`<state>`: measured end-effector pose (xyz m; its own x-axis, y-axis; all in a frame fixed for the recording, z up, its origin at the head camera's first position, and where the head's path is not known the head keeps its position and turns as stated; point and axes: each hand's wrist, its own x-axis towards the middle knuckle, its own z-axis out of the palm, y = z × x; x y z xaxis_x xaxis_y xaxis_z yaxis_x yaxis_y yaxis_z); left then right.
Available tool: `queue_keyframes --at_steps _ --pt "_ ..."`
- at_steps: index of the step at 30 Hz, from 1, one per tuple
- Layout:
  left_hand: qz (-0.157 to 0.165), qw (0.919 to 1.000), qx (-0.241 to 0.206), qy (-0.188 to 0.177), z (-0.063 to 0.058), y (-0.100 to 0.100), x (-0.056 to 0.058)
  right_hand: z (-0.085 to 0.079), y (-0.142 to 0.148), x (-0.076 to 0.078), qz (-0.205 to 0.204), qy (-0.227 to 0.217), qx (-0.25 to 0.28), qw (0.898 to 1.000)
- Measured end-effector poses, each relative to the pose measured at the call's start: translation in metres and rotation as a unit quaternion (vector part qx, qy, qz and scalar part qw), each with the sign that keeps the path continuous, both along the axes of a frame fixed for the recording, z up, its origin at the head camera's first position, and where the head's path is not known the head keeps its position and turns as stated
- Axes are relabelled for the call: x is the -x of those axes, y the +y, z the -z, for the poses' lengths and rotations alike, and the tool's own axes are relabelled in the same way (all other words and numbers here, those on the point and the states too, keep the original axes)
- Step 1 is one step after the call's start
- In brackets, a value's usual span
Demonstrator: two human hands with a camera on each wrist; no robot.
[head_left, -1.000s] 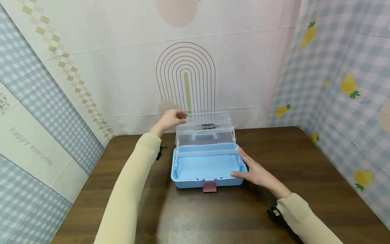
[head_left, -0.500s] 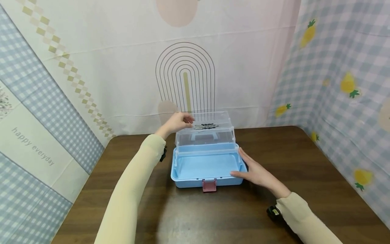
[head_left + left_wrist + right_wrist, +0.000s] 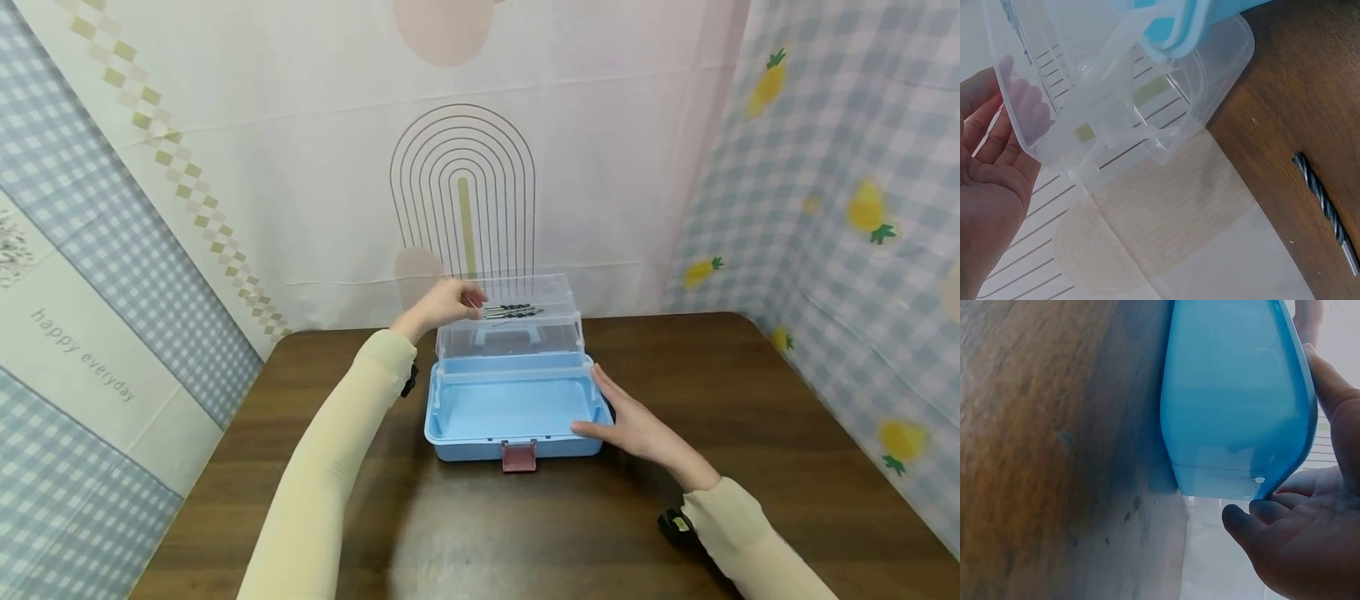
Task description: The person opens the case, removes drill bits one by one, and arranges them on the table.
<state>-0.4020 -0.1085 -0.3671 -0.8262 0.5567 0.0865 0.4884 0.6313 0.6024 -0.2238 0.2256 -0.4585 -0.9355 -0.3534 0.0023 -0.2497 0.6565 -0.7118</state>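
A light blue toolbox [image 3: 517, 408] stands wide on the table, its clear tray [image 3: 562, 308] raised at the back. Several dark twist drill bits [image 3: 517, 312] lie in that tray. My left hand [image 3: 447, 302] reaches over the tray's left end, fingertips right by the bits' shanks; in the left wrist view its fingers show through the clear wall. My right hand [image 3: 630, 425] holds the toolbox at its right side, thumb on the front rim and fingers along the side wall. One more drill bit [image 3: 1325, 209] lies on the table in the left wrist view.
The brown wooden table [image 3: 675, 500] runs back to a patterned cloth wall [image 3: 315, 167]. A dusky pink clasp [image 3: 519, 456] hangs down at the toolbox's front edge. In the head view the left forearm covers part of the table left of the box.
My left hand has moved right and slightly down, from the tray's left edge to the drill bits. The right hand keeps its place on the toolbox.
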Motion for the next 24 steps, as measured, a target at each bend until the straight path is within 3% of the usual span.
queue_keyframes --at_steps 12,19,24 --pt "-0.008 0.9995 0.03 0.002 0.003 0.006 0.004 0.0 -0.001 -0.001 0.001 -0.006 0.003 1.0" --pt "0.012 0.998 0.056 0.025 0.004 0.013 0.006 0.0 0.0 0.0 0.001 -0.006 0.0 1.0" --pt "0.014 0.9983 0.055 0.013 0.005 0.018 0.006 0.0 0.0 0.0 0.002 -0.007 0.001 1.0"
